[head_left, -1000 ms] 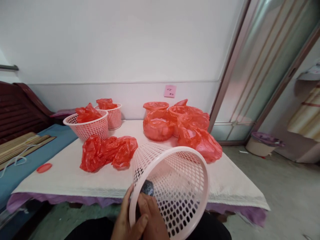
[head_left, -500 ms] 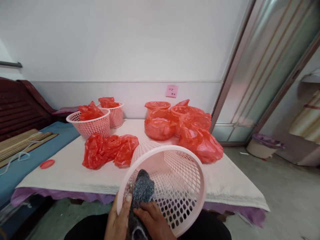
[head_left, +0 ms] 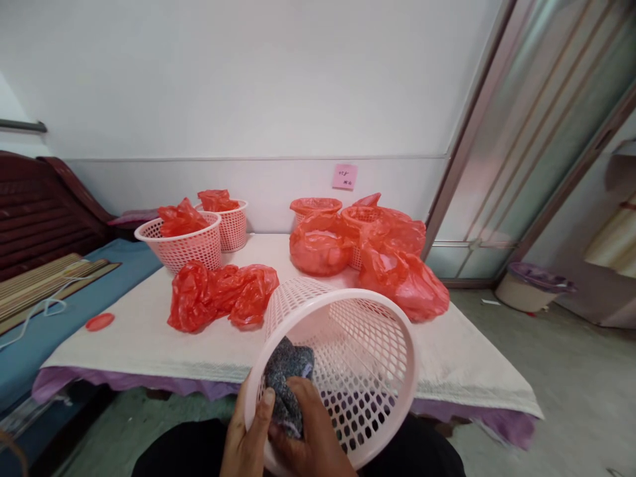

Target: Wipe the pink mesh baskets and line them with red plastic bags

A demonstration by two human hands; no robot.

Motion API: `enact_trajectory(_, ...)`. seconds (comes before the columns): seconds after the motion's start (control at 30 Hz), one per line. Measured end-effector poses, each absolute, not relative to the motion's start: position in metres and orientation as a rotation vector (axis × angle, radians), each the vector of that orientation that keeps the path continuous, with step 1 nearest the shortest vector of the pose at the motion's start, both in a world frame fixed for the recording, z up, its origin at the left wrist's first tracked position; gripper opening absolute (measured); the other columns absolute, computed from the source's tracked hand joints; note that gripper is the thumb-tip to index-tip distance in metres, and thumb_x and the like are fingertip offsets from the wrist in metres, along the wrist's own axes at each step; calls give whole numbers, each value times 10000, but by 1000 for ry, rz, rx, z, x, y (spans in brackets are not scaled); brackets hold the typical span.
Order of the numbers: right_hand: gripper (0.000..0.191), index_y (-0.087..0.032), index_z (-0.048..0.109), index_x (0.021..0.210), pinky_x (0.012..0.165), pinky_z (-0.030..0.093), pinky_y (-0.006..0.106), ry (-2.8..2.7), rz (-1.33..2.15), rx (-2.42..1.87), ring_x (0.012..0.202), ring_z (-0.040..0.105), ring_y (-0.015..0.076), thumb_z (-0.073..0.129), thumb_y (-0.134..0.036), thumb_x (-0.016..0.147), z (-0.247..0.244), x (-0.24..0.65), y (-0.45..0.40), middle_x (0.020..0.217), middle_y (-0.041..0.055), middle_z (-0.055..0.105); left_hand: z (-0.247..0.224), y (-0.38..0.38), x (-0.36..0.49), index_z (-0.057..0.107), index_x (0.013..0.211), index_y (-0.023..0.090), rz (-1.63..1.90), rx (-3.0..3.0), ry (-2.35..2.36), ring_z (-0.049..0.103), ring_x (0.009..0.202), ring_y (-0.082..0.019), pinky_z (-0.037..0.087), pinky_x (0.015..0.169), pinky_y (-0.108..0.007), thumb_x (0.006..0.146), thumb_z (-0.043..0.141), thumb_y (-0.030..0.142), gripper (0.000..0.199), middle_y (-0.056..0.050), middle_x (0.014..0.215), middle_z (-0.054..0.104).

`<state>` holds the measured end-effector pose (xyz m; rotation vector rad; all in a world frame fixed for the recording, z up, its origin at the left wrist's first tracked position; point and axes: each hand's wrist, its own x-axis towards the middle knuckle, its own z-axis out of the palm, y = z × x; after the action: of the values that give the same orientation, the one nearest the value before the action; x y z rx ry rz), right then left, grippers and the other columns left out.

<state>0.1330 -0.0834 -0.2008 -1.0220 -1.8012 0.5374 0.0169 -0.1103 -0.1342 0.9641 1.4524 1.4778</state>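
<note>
While your left hand (head_left: 247,434) stays at the left rim of the pink basket (head_left: 392,341), the dark speckled cloth (head_left: 288,377) is more tightly bunched than half a second ago. In that earlier frame, its lower end trails below the rim; now it is gathered inside the mouth, against the left inner wall, and your right hand (head_left: 315,430) covers its lower part.

Left-hand fingers: closed around the basket wall, thumb over the rim on the inner side, remaining fingers outside and mostly hidden. Right-hand fingers: narrow, pinched on the cloth within the mouth; the fingertips beneath the fold do not show.

The basket lies tilted, mouth toward you, over the middle of the near edge of the table (head_left: 134,351). It hides part of that edge.

Just behind the basket, to the left, lies a crumpled red bag (head_left: 196,305); to the right, a spread red bag (head_left: 410,288) reaches toward the right edge. Near the left edge is a flat red disc (head_left: 100,322). At the far left corner stand two baskets holding red plastic: a front basket (head_left: 191,250) and a rear basket (head_left: 233,228). A bag-lined basket (head_left: 316,207) stands along the far edge.
</note>
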Motion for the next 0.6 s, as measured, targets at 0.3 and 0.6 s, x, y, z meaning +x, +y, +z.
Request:
enact_trajectory(0.3,557,-228,500,1210,978,444,409,-1959,711,-1022,1146,537,251,592,-115,672,-181,131,-71,1211,78,585,-138,-111,9,640,1139,221,1469,970,1393,446,1316,-307,337,1130,-433,789,617,543,476,-80,1133,683)
enact_trajectory(0.6,327,-175,643,1086,893,454,444,-2050,352,-1303,1043,567,269,594,-116,768,-210,143,-8,1088,113,641,-151,-116,12,512,1322,170,1449,839,1282,511,1256,-300,368,1106,-455,753,583,255,580,-99,1247,641)
